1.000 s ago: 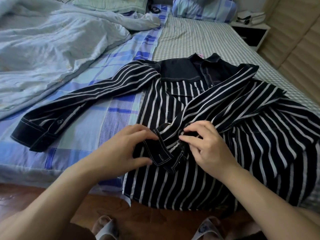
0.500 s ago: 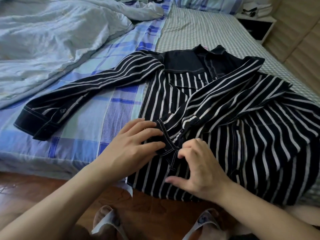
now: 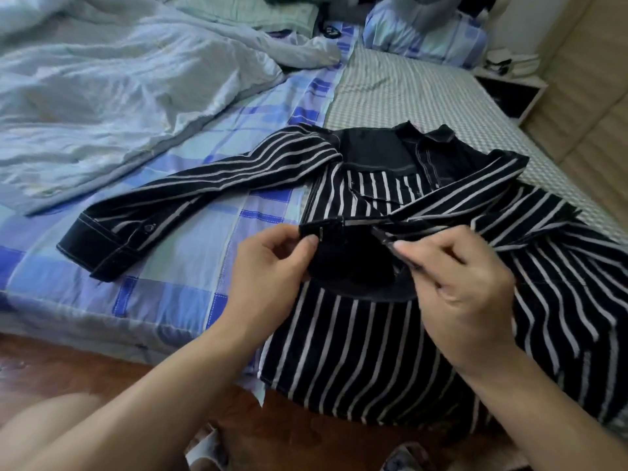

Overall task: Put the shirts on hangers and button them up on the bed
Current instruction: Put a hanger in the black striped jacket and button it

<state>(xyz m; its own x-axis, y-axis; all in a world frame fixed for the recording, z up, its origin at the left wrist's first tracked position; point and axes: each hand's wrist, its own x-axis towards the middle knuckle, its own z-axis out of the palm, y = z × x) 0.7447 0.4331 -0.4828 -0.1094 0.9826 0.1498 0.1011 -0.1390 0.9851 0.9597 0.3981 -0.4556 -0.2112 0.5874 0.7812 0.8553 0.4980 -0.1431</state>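
Shirt (image 3: 390,334), black with white stripes, lies across the near edge of the bed (image 3: 204,232). Left hand (image 3: 268,270) and right hand (image 3: 458,283), pressed together on the front half a second ago, now each pinch one lifted edge apart; buttoning apparently continues.

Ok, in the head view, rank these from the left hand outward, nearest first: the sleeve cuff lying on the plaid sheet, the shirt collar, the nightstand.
Measured from the left hand, which pinches the shirt's front edge:
1. Sleeve cuff, to its left on the plaid sheet.
2. Shirt collar, beyond it and to the right.
3. Nightstand, far right, past the bed's edge.
Cuff and collar are fairly close; the nightstand is plainly farthest.
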